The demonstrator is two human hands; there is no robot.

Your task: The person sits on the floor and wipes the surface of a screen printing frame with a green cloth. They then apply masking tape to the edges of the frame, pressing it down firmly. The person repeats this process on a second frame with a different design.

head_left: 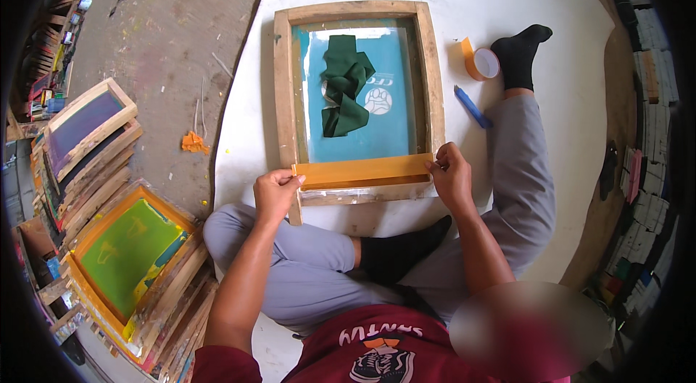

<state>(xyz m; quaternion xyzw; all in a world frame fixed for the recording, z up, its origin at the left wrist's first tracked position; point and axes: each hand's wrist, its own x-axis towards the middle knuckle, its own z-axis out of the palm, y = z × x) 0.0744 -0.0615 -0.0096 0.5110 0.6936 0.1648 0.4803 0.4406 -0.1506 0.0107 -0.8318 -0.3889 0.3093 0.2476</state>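
A wooden screen printing frame with a teal mesh lies flat in front of me. Across its near end stretches a strip of orange tape. My left hand pinches the strip's left end by the frame's left rail. At the right rail, the fingers of my right hand are closed on the other end. How much of the strip sticks to the mesh I cannot tell. A crumpled dark green cloth rests on the mesh, partly covering its pale printed design.
Right of the frame lie a roll of orange tape and a blue utility knife, close to my outstretched leg. Stacked wooden screens stand at the left. A crumpled orange scrap sits on the stained floor beyond the white sheet.
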